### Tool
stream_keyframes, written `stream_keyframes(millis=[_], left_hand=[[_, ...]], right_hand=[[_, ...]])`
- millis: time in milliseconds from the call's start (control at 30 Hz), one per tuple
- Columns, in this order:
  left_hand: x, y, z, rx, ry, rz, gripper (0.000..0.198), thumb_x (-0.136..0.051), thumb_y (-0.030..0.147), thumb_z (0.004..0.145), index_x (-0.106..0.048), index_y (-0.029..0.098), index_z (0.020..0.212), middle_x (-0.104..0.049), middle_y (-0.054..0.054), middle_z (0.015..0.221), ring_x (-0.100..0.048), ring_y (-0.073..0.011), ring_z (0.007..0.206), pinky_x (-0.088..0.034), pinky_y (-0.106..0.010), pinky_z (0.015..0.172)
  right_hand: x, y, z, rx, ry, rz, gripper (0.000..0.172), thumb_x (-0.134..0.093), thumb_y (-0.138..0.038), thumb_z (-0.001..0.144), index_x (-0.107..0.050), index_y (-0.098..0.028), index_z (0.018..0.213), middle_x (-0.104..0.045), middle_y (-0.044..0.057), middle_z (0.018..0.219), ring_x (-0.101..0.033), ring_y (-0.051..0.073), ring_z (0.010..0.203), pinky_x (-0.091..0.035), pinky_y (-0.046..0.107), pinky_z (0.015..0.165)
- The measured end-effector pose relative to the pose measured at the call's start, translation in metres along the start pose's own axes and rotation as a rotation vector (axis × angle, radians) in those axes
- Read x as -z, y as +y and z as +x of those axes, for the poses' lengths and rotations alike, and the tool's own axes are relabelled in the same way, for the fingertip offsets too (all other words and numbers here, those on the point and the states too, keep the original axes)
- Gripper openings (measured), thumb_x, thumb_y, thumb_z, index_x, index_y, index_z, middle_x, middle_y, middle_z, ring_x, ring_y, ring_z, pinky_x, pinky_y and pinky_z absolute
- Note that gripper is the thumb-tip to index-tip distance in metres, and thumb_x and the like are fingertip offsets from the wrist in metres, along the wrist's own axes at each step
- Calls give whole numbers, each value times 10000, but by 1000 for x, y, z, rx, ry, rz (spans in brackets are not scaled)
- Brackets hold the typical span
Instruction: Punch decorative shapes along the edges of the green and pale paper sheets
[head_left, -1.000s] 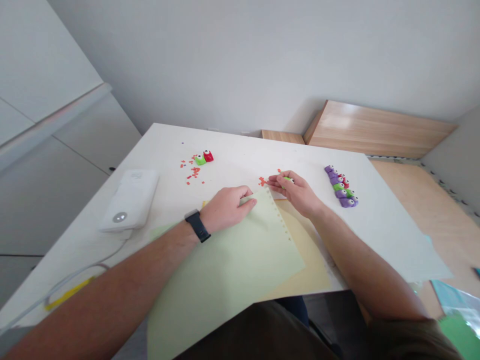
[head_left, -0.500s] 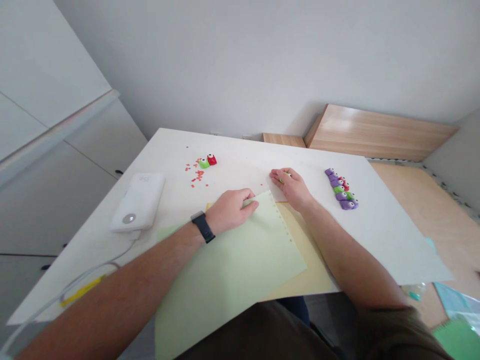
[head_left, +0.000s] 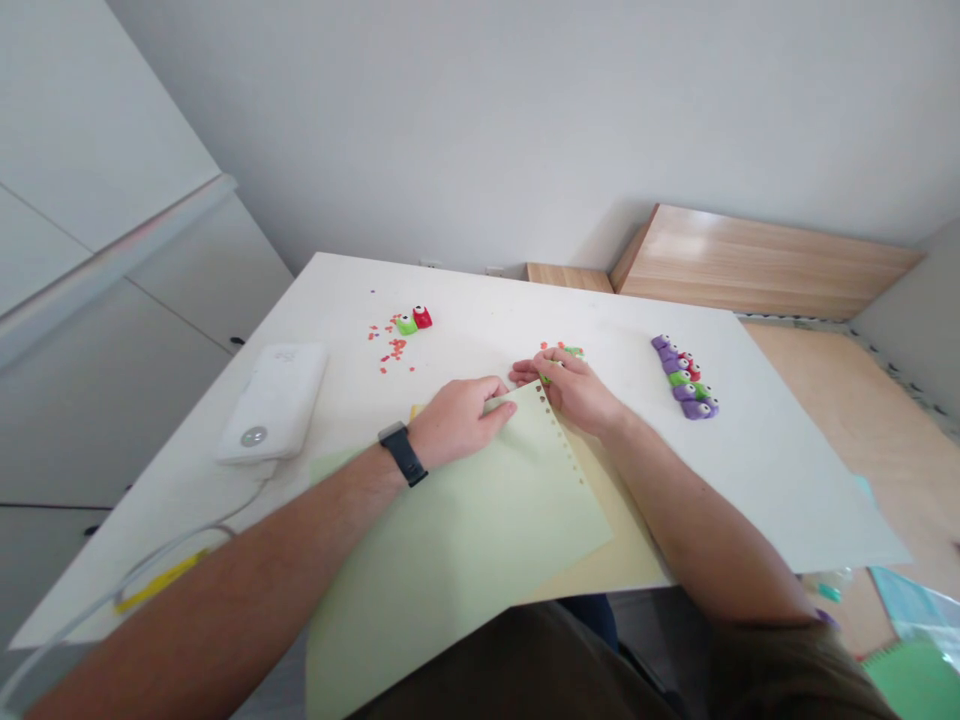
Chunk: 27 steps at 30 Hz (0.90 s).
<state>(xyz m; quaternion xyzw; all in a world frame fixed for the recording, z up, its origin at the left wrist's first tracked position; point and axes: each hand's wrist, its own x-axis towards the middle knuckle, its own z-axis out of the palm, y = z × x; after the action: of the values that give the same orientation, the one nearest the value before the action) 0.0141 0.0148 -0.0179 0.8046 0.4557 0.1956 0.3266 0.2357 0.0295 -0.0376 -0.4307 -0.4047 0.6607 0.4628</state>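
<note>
My left hand [head_left: 461,418], with a dark watch on its wrist, pinches a pale green sheet of paper [head_left: 465,540] near its far corner. A row of small punched holes runs along the sheet's right edge. My right hand [head_left: 581,392] is closed around a small green paper punch [head_left: 553,371], mostly hidden by the fingers, right at that corner. Whether the sheet sits in its slot, I cannot tell. Just beyond the right hand lie orange and green paper bits [head_left: 574,351]. Under the green sheet is a yellow sheet [head_left: 607,545].
Several purple, red and green punches with eyes [head_left: 682,378] stand grouped at the right. A green punch [head_left: 406,324] and a red one [head_left: 422,317] sit at the back left by orange bits [head_left: 397,346]. A white power bank [head_left: 277,400] with a cable is at the left.
My right hand has moved left and nearer with the green punch, to the sheet's corner. Orange and green bits now show where it was. The left hand stays about the same.
</note>
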Motion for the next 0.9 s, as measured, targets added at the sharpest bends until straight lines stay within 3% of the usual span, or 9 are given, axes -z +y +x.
stream_keyframes(millis=[233, 400, 600, 700, 900], left_hand=[[1, 1, 0, 8, -14, 17, 240, -571, 422, 967, -655, 220, 869, -557, 33, 603, -498, -167, 587, -307, -303, 602], [1, 1, 0, 4, -13, 29, 240, -570, 417, 970, -657, 216, 873, -548, 32, 595, -498, -168, 587, -308, -304, 611], [0, 2, 0, 3, -6, 29, 240, -573, 417, 967, -662, 208, 891, -546, 33, 603, -494, -164, 583, -309, -306, 622], [-1, 1, 0, 3, -4, 24, 249, -570, 426, 969, -661, 211, 883, -550, 32, 605, -501, -165, 588, -313, -305, 622], [0, 2, 0, 18, -8, 20, 247, -573, 431, 965, -657, 223, 862, -549, 31, 590, -508, -173, 591, -313, -305, 610]], right_hand=[[20, -1, 14, 191, 344, -102, 411, -889, -530, 741, -622, -246, 872, -761, 36, 1050, -719, 192, 1112, -540, 379, 1090], [38, -13, 11, 280, 421, -71, 420, -893, -530, 738, -610, -255, 883, -747, 38, 1016, -736, 209, 1029, -588, 414, 1018], [63, -12, 12, 318, 760, -79, 398, -866, -503, 739, -586, -266, 894, -681, -5, 855, -715, 189, 893, -604, 383, 924], [61, -4, 18, 287, 726, -65, 403, -864, -506, 727, -569, -265, 859, -661, -7, 818, -710, 190, 885, -599, 382, 934], [39, -2, 30, 267, 521, -22, 424, -892, -512, 693, -594, -257, 853, -730, 36, 966, -734, 208, 1012, -601, 385, 975]])
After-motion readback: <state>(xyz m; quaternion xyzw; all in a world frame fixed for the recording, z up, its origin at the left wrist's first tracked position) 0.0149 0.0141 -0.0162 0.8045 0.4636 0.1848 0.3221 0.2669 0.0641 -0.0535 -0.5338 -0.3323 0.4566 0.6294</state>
